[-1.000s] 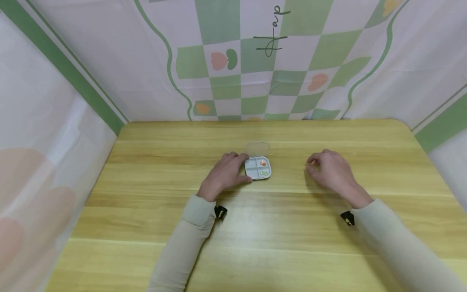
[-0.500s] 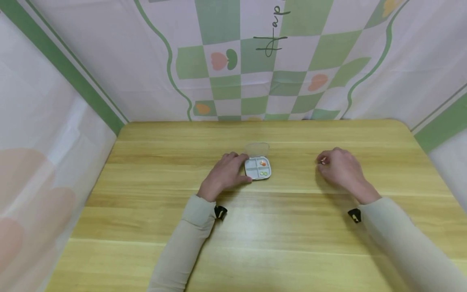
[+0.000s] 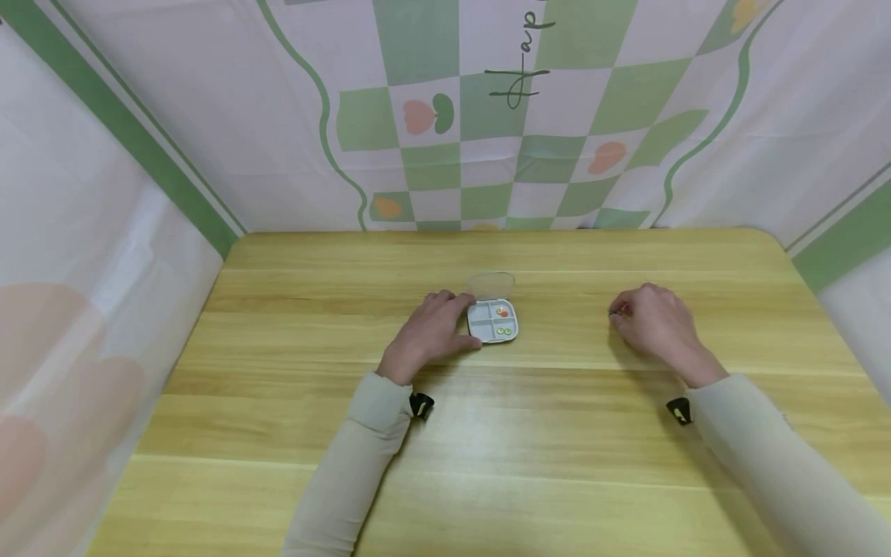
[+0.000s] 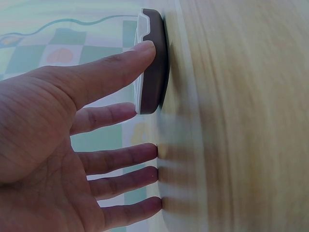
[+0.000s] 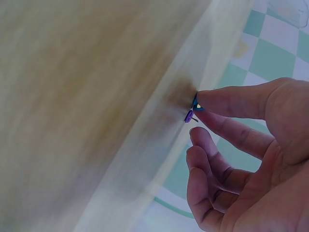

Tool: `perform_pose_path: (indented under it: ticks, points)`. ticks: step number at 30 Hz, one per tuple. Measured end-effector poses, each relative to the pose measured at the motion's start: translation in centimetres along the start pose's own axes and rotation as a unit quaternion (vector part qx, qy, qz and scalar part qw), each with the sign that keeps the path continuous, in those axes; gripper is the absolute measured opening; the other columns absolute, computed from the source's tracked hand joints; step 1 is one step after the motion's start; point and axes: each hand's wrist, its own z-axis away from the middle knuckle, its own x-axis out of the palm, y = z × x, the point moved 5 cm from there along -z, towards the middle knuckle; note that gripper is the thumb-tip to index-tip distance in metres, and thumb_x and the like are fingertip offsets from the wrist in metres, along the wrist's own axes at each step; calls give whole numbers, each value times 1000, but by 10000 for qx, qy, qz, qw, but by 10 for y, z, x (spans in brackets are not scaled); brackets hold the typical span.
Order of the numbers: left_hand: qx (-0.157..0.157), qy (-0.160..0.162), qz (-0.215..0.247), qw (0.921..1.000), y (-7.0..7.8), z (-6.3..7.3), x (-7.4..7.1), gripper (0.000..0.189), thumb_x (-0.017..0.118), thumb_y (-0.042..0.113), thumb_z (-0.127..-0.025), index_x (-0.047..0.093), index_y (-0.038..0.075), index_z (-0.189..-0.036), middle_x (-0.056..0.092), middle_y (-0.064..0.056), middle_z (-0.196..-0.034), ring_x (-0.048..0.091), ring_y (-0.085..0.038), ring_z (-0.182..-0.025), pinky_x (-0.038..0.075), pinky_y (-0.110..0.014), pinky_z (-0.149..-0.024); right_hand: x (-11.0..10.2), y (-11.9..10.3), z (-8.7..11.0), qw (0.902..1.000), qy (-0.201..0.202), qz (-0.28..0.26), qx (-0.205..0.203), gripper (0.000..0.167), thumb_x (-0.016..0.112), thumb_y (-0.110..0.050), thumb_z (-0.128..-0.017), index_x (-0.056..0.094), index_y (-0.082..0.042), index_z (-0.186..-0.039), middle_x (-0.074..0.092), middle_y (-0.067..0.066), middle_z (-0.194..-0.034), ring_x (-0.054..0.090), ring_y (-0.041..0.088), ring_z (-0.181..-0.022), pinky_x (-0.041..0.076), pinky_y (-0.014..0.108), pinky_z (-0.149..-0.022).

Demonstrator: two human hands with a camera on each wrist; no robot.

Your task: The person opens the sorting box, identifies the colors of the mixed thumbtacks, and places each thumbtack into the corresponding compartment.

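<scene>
A small white pill box (image 3: 481, 331) with four compartments and a dark base lies on the table, its clear lid (image 3: 490, 285) tipped back. Two orange-and-white bits (image 3: 502, 312) sit in the back right compartment, two green ones (image 3: 504, 331) in the front right. My left hand (image 3: 429, 329) holds the box between thumb and index finger; the other fingers are spread, tips at the tabletop. To the right, my right hand (image 3: 656, 323) pinches a tiny blue and purple stud earring (image 5: 189, 116) with a thin post, close over the table. Its other fingers are curled loosely.
The wood table (image 3: 515, 441) has rounded far corners. Behind it hangs a curtain (image 3: 487, 162) with green and white checks, and more cloth (image 3: 90, 255) closes off the left side. Black wrist straps (image 3: 421, 404) show at both sleeves.
My right hand has moved a little to the right, away from the pill box, and come down near the table; the earring now shows at its fingertips. My left hand and the box stay put.
</scene>
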Motion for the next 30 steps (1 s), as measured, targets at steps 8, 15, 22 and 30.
perform_pose_path:
  ticks: [8, 15, 22, 30]
  points:
    - [-2, -5, -10, 10000, 1, 1, 0, 72, 80, 39, -89, 51, 11, -148, 53, -15, -143, 48, -31, -129, 43, -45, -107, 1, 2, 0, 10000, 11, -1, -39, 10, 70, -9, -91, 77, -1, -93, 65, 23, -98, 58, 42, -92, 46, 54, -72]
    - [-6, -18, -31, 10000, 0, 1, -1, 73, 79, 40, -89, 50, 11, -149, 53, -14, -144, 48, -31, -129, 43, -45, -107, 0, 3, 0, 10000, -3, 1, -32, 9, 70, -7, -91, 77, -1, -93, 65, 25, -99, 59, 43, -91, 47, 54, -71]
    - [-13, -33, -13, 10000, -1, 0, 0, 73, 78, 40, -90, 49, 12, -150, 52, -14, -144, 48, -30, -129, 43, -44, -107, -1, 2, 0, 10000, -2, -41, 20, 8, 70, -5, -90, 77, -1, -93, 66, 24, -99, 60, 45, -93, 47, 56, -73]
    - [16, -7, -57, 10000, 0, 0, 0, 73, 78, 40, -90, 49, 11, -149, 54, -14, -142, 50, -29, -125, 44, -42, -104, -4, 0, 1, 9998, 188, -84, -37, 9, 70, -4, -89, 77, 0, -92, 70, 23, -99, 62, 46, -92, 49, 57, -73]
